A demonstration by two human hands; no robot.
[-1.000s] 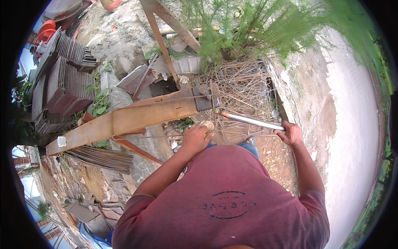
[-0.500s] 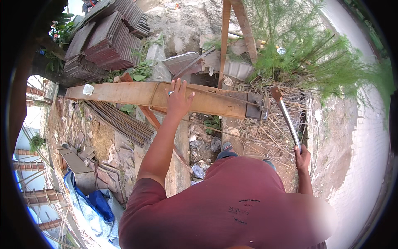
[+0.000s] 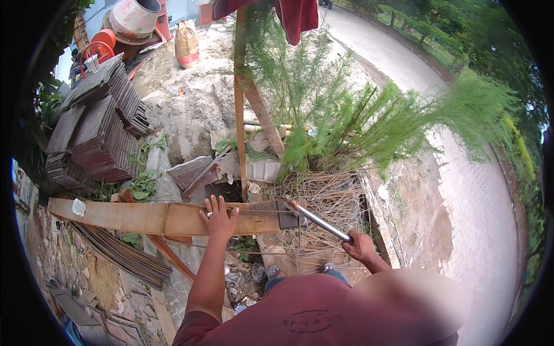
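A long wooden plank (image 3: pixel 133 218) lies crosswise before me, with a dark metal plate (image 3: pixel 288 215) at its right end. Flat on the plank rests my left hand (image 3: pixel 220 221), fingers spread, beside a thin metal rod (image 3: pixel 259 211) running along it to the plate. My right hand (image 3: pixel 360 248) is wrapped round the dark end of a silver metal bar (image 3: pixel 323 221). The bar's rusty brown head is at the plate, close to the rod; whether it touches the rod I cannot tell.
Bent steel rods (image 3: pixel 334 190) are heaped beyond the plate. More straight rods (image 3: pixel 124 254) lie under the plank's left part, and a white cup (image 3: pixel 78 207) sits on it. Roof tiles (image 3: pixel 95 135) are stacked at far left. A feathery green bush (image 3: pixel 346 121) and wooden posts (image 3: pixel 240 115) stand beyond.
My right hand has swung the bar left and inward, bringing its head from over the rod heap to the metal plate. My left hand stays on the plank; the view has tilted up.
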